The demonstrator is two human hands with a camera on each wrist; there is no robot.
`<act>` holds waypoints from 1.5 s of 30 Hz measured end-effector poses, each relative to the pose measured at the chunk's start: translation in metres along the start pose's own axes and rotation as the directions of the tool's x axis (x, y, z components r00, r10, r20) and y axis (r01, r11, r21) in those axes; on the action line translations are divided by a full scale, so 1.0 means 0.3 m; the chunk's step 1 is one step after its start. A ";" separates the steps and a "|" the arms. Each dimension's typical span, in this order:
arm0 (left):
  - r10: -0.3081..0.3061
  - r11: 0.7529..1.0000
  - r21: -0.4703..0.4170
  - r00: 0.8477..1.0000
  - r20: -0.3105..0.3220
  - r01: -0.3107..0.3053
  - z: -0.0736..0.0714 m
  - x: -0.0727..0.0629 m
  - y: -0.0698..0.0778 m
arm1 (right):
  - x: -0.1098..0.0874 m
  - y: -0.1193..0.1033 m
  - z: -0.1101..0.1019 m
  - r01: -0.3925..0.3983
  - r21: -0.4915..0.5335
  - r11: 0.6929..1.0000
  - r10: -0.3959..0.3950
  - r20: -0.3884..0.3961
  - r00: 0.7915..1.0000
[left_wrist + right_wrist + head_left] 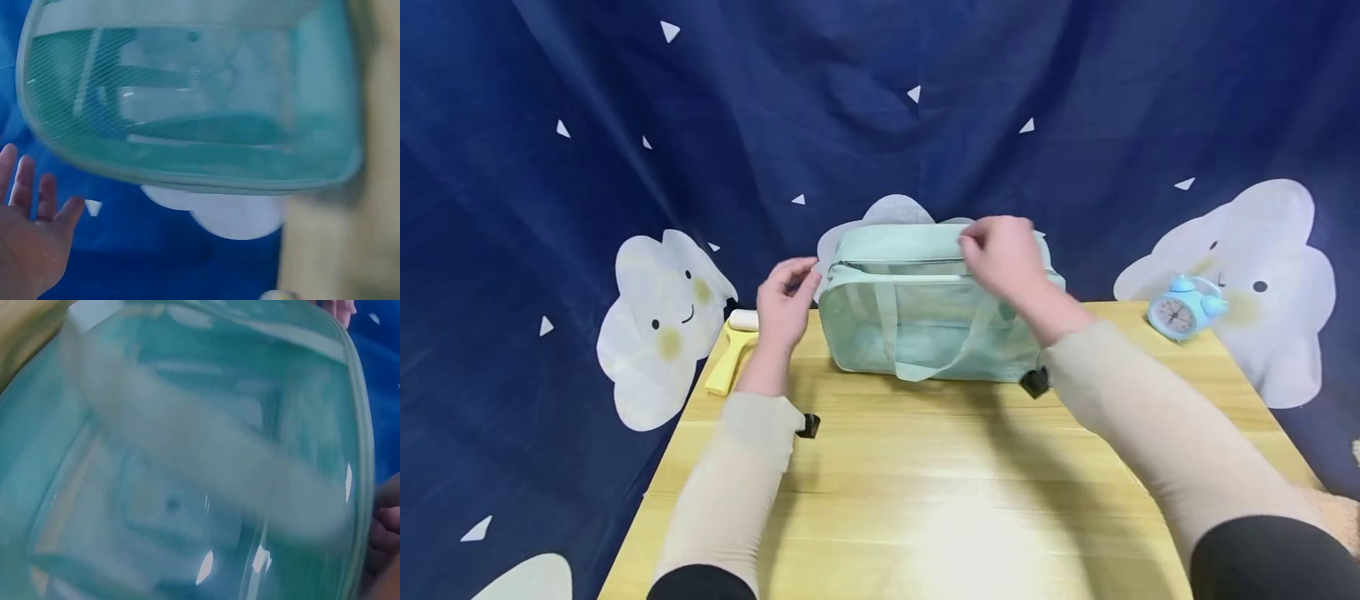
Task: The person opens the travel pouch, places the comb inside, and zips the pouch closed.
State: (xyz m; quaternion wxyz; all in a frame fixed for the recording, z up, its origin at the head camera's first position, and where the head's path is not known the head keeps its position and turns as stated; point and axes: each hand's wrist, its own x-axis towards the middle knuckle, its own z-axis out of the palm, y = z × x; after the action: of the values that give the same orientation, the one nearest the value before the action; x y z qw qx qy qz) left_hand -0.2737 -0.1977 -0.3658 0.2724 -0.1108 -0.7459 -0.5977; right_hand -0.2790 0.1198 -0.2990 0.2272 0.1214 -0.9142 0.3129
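Note:
A mint-green see-through bag [940,329] stands upright at the far side of the table, its front strap hanging down. Along its top, the zipper [910,262] is parted from the left corner toward my right hand. My right hand [1003,254], blurred, has its fingers curled and pinches at the zipper line; the pull itself is hidden by the fingers. Off the bag's left end, my left hand [786,304] is raised with relaxed fingers. In the left wrist view that left hand [34,231] is apart from the bag [200,169], fingers spread and holding nothing.
A yellow-handled lint roller [733,350] lies at the table's left edge, beside my left wrist. On the right stands a light-blue alarm clock [1183,310]. A dark blue curtain [865,100] with cloud prints hangs right behind the wooden table [895,467].

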 end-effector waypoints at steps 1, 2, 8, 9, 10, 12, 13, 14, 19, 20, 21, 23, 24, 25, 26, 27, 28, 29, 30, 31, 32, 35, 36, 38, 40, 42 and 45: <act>0.006 1.000 0.008 1.000 0.030 -0.007 -0.002 0.026 0.014 | -0.025 0.036 -0.031 -0.020 0.017 1.000 0.021 -0.051 0.998; 0.011 1.000 0.009 0.998 0.066 -0.011 -0.003 0.050 0.027 | -0.050 0.074 -0.062 -0.033 0.040 0.999 0.037 -0.100 0.994; -0.071 0.997 0.049 0.966 0.248 0.061 0.032 0.152 0.068 | -0.271 0.308 -0.205 -0.177 0.123 0.976 0.202 -0.231 0.952; -0.098 0.994 0.070 0.958 0.268 0.082 0.038 0.159 0.069 | -0.323 0.341 -0.219 -0.205 0.124 0.971 0.229 -0.229 0.946; -0.122 0.990 0.098 0.950 0.289 0.098 0.043 0.165 0.070 | -0.379 0.374 -0.231 -0.232 0.113 0.966 0.252 -0.225 0.941; -0.159 0.982 0.152 0.929 0.335 0.113 0.053 0.175 0.078 | -0.497 0.431 -0.246 -0.281 0.096 0.955 0.295 -0.218 0.930; -0.172 0.978 0.173 0.915 0.364 0.115 0.058 0.181 0.082 | -0.558 0.452 -0.253 -0.305 0.096 0.947 0.319 -0.210 0.924; -0.185 0.975 0.191 0.900 0.395 0.117 0.063 0.186 0.089 | -0.620 0.469 -0.258 -0.332 0.098 0.938 0.345 -0.198 0.917; -0.233 0.963 0.238 0.841 0.488 0.128 0.090 0.209 0.099 | -0.879 0.503 -0.258 -0.453 0.068 0.889 0.458 -0.166 0.873; -0.244 0.959 0.247 0.837 0.491 0.135 0.088 0.210 0.096 | -0.915 0.503 -0.255 -0.471 0.067 0.880 0.475 -0.170 0.863; -0.254 0.957 0.253 0.834 0.490 0.143 0.086 0.209 0.094 | -0.945 0.502 -0.252 -0.488 0.066 0.870 0.491 -0.174 0.853; -0.270 0.952 0.262 0.831 0.487 0.156 0.079 0.207 0.088 | -0.991 0.503 -0.247 -0.516 0.062 0.855 0.517 -0.182 0.836; -0.274 0.949 0.274 0.831 0.485 0.153 0.075 0.206 0.087 | -1.007 0.505 -0.246 -0.527 0.058 0.848 0.528 -0.184 0.829; -0.276 0.947 0.286 0.830 0.485 0.148 0.072 0.205 0.087 | -1.020 0.506 -0.245 -0.535 0.051 0.843 0.535 -0.175 0.827; -0.277 0.943 0.302 0.828 0.487 0.138 0.070 0.205 0.088 | -1.031 0.510 -0.244 -0.540 0.039 0.841 0.539 -0.152 0.828; -0.276 0.941 0.315 0.826 0.492 0.127 0.069 0.205 0.088 | -1.039 0.514 -0.244 -0.545 0.019 0.838 0.543 -0.119 0.831; -0.276 0.936 0.334 0.822 0.498 0.113 0.069 0.207 0.089 | -1.045 0.518 -0.244 -0.549 -0.005 0.836 0.546 -0.083 0.833; -0.277 0.930 0.353 0.818 0.504 0.098 0.069 0.208 0.091 | -1.051 0.521 -0.242 -0.548 -0.031 0.836 0.547 -0.048 0.836; -0.280 0.924 0.374 0.813 0.511 0.083 0.070 0.209 0.092 | -1.055 0.524 -0.240 -0.546 -0.042 0.837 0.546 -0.007 0.837; -0.286 0.917 0.392 0.804 0.521 0.072 0.072 0.211 0.092 | -1.060 0.526 -0.236 -0.546 -0.056 0.836 0.548 0.029 0.836; -0.295 0.909 0.412 0.796 0.529 0.063 0.074 0.213 0.093 | -1.064 0.528 -0.233 -0.547 -0.063 0.835 0.550 0.062 0.833; -0.326 0.885 0.462 0.773 0.544 0.048 0.077 0.215 0.099 | -1.075 0.533 -0.217 -0.547 -0.085 0.833 0.554 0.111 0.825; -0.337 0.879 0.474 0.765 0.549 0.047 0.078 0.216 0.101 | -1.077 0.535 -0.211 -0.546 -0.091 0.833 0.553 0.123 0.824; -0.357 0.872 0.487 0.751 0.556 0.054 0.077 0.217 0.104 | -1.083 0.541 -0.201 -0.538 -0.127 0.833 0.552 0.138 0.822; -0.368 0.870 0.489 0.739 0.565 0.060 0.079 0.219 0.103 | -1.088 0.549 -0.194 -0.533 -0.175 0.828 0.558 0.157 0.815; -0.370 0.870 0.490 0.732 0.571 0.058 0.081 0.221 0.099 | -1.094 0.559 -0.191 -0.532 -0.215 0.819 0.569 0.181 0.802; -0.367 0.871 0.489 0.731 0.576 0.052 0.085 0.224 0.092 | -1.108 0.568 -0.193 -0.520 -0.274 0.809 0.580 0.230 0.781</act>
State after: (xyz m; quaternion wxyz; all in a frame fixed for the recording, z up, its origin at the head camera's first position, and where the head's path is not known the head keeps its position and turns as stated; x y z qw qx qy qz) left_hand -0.3226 -0.1769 -0.3101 -0.0582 -0.1599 -0.9158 -0.3637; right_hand -0.0331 0.3145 -0.5099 -0.0065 -0.1283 -0.9591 0.2523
